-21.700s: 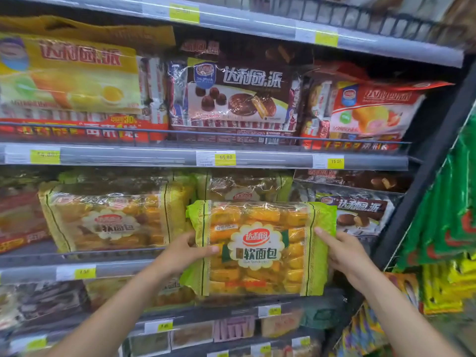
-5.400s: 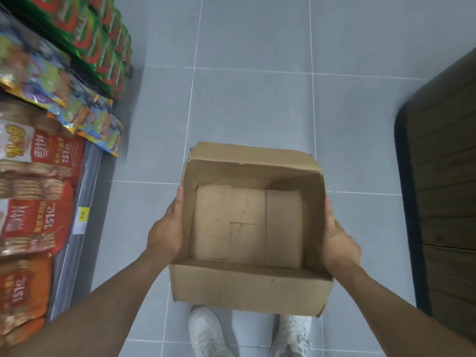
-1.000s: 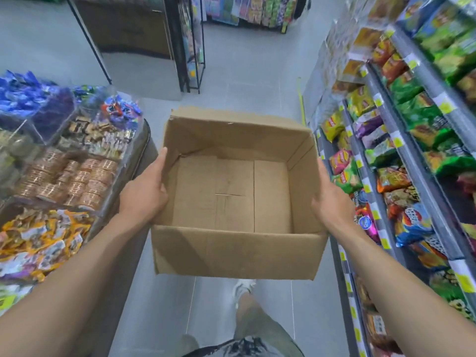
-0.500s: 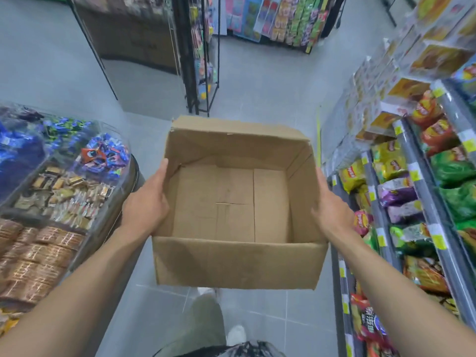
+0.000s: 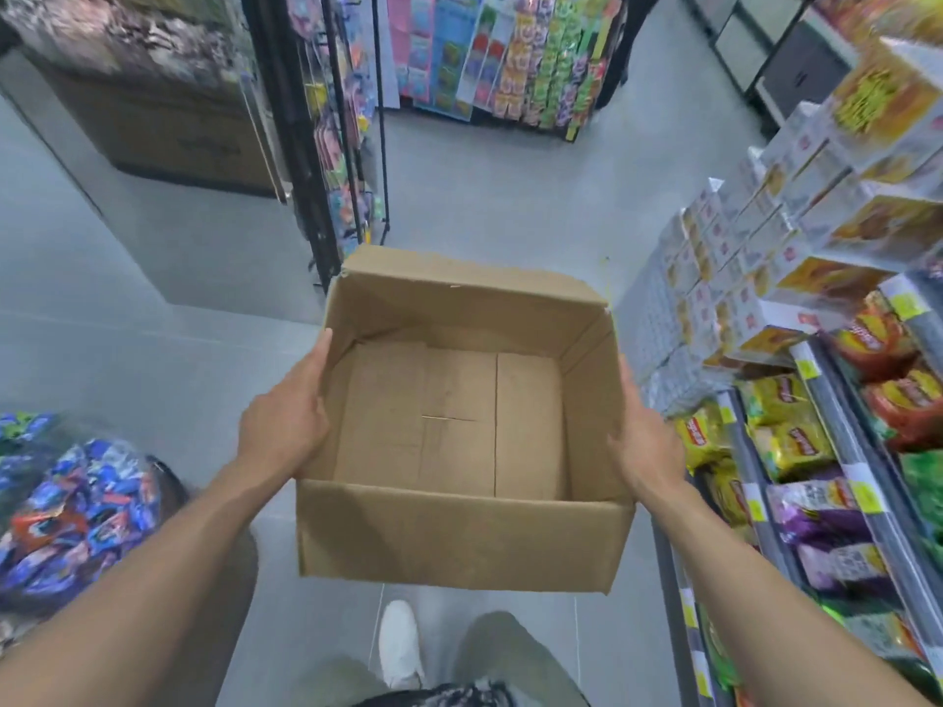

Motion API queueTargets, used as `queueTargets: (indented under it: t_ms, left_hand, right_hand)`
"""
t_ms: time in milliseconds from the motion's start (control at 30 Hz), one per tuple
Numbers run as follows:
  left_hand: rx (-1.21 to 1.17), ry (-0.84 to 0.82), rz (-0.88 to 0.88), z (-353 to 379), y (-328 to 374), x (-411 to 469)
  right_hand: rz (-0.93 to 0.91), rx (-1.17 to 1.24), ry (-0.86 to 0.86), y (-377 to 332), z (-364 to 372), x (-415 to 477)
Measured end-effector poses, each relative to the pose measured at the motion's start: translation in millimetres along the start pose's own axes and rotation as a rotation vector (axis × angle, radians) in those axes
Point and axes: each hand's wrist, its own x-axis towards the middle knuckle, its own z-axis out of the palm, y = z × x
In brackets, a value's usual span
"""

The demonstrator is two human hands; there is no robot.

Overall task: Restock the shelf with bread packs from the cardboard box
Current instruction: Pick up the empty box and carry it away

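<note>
I carry a brown cardboard box (image 5: 459,533) at waist height in front of me. Its top is open and its inside shows only the bare folded bottom flaps. My left hand (image 5: 283,426) grips the box's left wall, thumb lying along the rim. On the opposite wall my right hand (image 5: 645,441) grips the same way. No bread pack is in view.
Shelves of chip bags (image 5: 796,441) and stacked white snack boxes (image 5: 740,257) run along the right. A bin of blue wrapped sweets (image 5: 76,507) sits at the left. A black hanging rack (image 5: 331,145) stands ahead left. Grey tiled floor (image 5: 510,206) stretches ahead.
I have walked forward along the aisle with the box. The sweets bin has slid back on the left and the rack is nearer. Both hands keep their hold.
</note>
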Motion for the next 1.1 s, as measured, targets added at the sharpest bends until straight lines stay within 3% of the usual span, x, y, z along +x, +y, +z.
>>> queueTargets:
  t_ms: [667, 833, 933, 1100]
  left_hand:
    - [0.007, -0.101, 0.17, 59.6, 175.8, 463.7]
    - [0.034, -0.129, 0.355, 89.9, 227.9, 561.1]
    - [0.014, -0.222, 0.48, 121.0, 256.8, 622.8]
    - [0.026, -0.353, 0.736, 162.9, 314.3, 714.5]
  right_hand:
    - [0.129, 0.086, 0.109, 28.3, -6.4, 411.9]
    - [0.308, 0.067, 0.088, 43.8, -17.6, 468.2]
    - [0.42, -0.002, 0.15, 60.7, -6.5, 492.2]
    - [0.664, 0.089, 0.11, 57.3, 0.8, 508.4]
